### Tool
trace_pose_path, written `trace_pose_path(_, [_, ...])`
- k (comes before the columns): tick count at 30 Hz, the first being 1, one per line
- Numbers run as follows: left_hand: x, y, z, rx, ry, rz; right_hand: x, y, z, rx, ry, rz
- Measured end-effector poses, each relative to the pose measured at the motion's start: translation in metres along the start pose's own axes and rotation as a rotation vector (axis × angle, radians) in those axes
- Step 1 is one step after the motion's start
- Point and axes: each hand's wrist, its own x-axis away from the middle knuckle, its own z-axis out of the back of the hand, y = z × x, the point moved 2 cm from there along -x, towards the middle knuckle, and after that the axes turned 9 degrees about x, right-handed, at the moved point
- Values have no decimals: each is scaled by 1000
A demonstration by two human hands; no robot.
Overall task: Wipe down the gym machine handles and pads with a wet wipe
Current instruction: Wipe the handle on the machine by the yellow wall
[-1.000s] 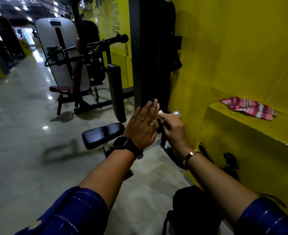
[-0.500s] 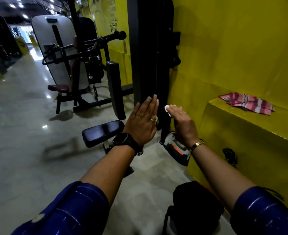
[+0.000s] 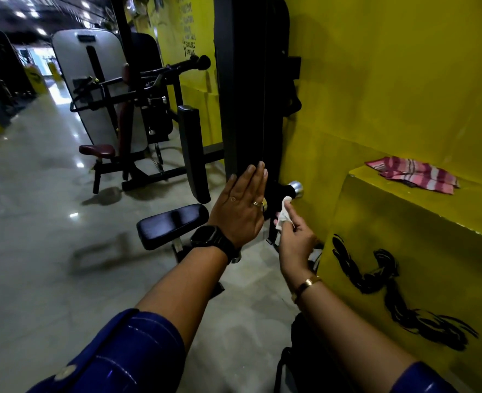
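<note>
On the yellow wall (image 3: 376,80) behind the machines you can see a column of black lettering (image 3: 188,35). Its lower lines look like "FOCUSED" and "STRONG", but the upper lines are too blurred for you to read. The black brush-stroke marking (image 3: 398,296) on the yellow ledge (image 3: 404,211) to your right cannot be made out as words.

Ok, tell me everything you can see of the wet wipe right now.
The wet wipe is a small white sheet, crumpled and bunched, pinched in the fingers of the right hand. Its upper end reaches the black handle with a chrome end cap. Whether it is damp cannot be told. The left hand stays flat beside it, not touching.
</note>
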Motion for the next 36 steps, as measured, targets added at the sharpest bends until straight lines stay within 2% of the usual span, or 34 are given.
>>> trace_pose_path(3, [3, 0, -2, -3, -11, 1, 0, 1, -17, -397, 32, -514])
trace_pose_path(5, [3, 1, -2, -5, 0, 0, 0, -4, -26, -547, -47, -730])
trace_pose_path(7, [2, 1, -2, -8, 4, 1, -5, -14, -32, -655, -125, -855])
trace_pose_path(10, [1, 1, 0, -9, 12, 2, -27, -27, -32, -664, -133, -915])
trace_pose_path(14, [0, 1, 0, -19, 4, 0, -59, -28, -27, -589, -107, -881])
trace_pose_path(18, [0, 0, 1, 9, 0, -2, -78, -26, -15, -572, 84, -774])
trace_pose_path(21, [-1, 0, 1, 19, 18, -1, -88, -37, -10, -475, 54, -555])
trace_pose_path(24, [-1, 0, 1, 3, 19, -4, -90, -43, -13, -132, -72, -296])
trace_pose_path(26, [0, 0, 1, -6, 15, -5, -83, -41, -9, 85, -37, -88])
trace_pose_path(28, [1, 1, 1, -6, 13, -5, -71, -31, -3, 139, 54, 69])
trace_pose_path(29, [1, 1, 1, -6, 9, -5, -63, -25, -1, 153, 96, 92])
trace_pose_path(31, [0, 1, 1, -19, -6, 0, -57, -10, -1, 136, 137, 12])
trace_pose_path(33, [-1, 0, 1, -18, -12, 6, -63, -1, -8, 5, 82, -139])
trace_pose_path(36, [0, 0, 2, 0, -1, 5, -77, -11, -13, -114, 47, -225])
